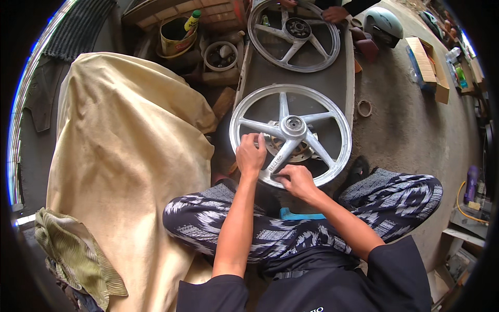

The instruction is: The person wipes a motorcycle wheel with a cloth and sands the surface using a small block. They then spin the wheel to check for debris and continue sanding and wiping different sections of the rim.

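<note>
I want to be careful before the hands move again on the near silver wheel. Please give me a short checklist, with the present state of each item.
1. Left hand rests on the near silver wheel, on its left spoke: ok.
2. Right hand is on the lower rim, at a spoke: ok.
3. Wheel lies flat on the grey board: ok.
4. Far wheel, held by another person's hand, is apart from the near one: ok.
5. Hub is uncovered: ok.
6. Whether either hand holds a small tool: cannot tell.
</note>
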Tool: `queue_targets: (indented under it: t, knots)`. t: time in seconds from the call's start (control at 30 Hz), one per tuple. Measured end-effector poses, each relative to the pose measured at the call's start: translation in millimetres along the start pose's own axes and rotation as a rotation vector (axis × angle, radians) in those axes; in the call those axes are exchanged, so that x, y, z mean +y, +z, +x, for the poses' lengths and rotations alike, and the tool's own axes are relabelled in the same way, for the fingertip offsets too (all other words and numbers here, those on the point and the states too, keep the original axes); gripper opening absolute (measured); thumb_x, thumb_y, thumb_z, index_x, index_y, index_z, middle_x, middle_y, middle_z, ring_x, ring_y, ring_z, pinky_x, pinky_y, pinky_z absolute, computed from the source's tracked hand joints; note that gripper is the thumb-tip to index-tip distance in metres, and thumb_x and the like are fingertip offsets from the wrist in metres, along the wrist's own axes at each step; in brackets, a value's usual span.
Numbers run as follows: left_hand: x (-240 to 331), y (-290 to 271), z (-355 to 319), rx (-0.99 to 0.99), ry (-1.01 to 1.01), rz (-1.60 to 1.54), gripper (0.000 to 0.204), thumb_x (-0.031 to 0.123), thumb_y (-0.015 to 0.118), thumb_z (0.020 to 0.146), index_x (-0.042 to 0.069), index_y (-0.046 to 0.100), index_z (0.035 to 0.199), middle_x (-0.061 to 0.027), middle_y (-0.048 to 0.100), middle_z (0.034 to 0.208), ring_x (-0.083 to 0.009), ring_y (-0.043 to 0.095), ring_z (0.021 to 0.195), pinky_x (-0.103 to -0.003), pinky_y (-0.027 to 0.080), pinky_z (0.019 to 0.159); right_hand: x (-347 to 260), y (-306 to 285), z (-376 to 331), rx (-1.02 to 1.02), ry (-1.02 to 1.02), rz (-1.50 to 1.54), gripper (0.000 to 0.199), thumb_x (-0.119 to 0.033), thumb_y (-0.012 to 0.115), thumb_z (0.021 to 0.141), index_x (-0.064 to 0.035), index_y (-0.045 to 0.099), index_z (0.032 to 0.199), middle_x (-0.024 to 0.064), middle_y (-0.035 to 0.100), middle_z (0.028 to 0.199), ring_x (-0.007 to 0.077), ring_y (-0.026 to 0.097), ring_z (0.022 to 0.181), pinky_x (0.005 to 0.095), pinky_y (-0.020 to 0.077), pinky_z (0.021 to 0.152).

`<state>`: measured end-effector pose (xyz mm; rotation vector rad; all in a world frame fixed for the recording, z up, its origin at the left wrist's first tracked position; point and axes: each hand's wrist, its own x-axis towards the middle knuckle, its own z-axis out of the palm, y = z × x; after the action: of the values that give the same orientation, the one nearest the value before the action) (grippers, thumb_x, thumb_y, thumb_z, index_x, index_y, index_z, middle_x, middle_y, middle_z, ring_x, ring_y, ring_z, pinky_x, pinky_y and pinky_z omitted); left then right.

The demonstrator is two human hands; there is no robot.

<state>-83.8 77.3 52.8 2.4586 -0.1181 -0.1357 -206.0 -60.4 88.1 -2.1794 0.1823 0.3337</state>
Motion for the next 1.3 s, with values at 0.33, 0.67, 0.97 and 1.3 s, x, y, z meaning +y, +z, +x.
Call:
queue_targets:
  t: [0.33, 0.67, 0.97, 1.3]
  knots:
    - [3, 4, -6, 0.084, 0.037, 0.022, 0.023, 0.029, 0.059, 0.091, 0.008, 0.068, 0.096, -0.0091, 0.066, 0.095, -0.0297, 0.064, 0.09, -0.043, 0.045, 0.083, -1, 1, 4, -0.022, 0.109, 0.034, 0.02, -0.016, 0.072, 0.079, -0.0078, 0.077, 0.096, 0.0152, 0.072, 0.092, 0.0352, 0.068, 0.088, 0.0446, 0.0523, 0.081]
    - [4, 4, -5, 0.071, 0.048, 0.053, 0.026, 0.03, 0.058, 0.092, 0.007, 0.068, 0.096, -0.0091, 0.066, 0.095, -0.0305, 0.064, 0.09, -0.045, 0.045, 0.082, 0, 3, 9, 0.01, 0.026, -0.031, 0.02, -0.012, 0.07, 0.077, -0.008, 0.077, 0.095, 0.0165, 0.071, 0.09, 0.0371, 0.068, 0.086, 0.0462, 0.0522, 0.081]
    - [4, 2, -4, 0.121, -0.011, -0.103, 0.027, 0.031, 0.055, 0.095, 0.006, 0.067, 0.097, -0.0105, 0.066, 0.095, -0.0303, 0.065, 0.086, -0.043, 0.047, 0.081, -5, 8, 5, 0.043, -0.024, 0.007, 0.018, -0.012, 0.07, 0.077, -0.0049, 0.076, 0.093, 0.0164, 0.07, 0.087, 0.0365, 0.067, 0.082, 0.0435, 0.0517, 0.075]
    - [-6, -3, 0, 0.18, -0.066, -0.366, 0.04, 0.031, 0.045, 0.103, -0.002, 0.067, 0.102, -0.0133, 0.067, 0.086, -0.0205, 0.064, 0.075, -0.034, 0.051, 0.072, -15, 21, 14, 0.067, -0.071, 0.119, 0.016, -0.012, 0.07, 0.08, -0.0066, 0.077, 0.093, 0.0169, 0.071, 0.089, 0.0366, 0.068, 0.083, 0.0457, 0.0521, 0.078]
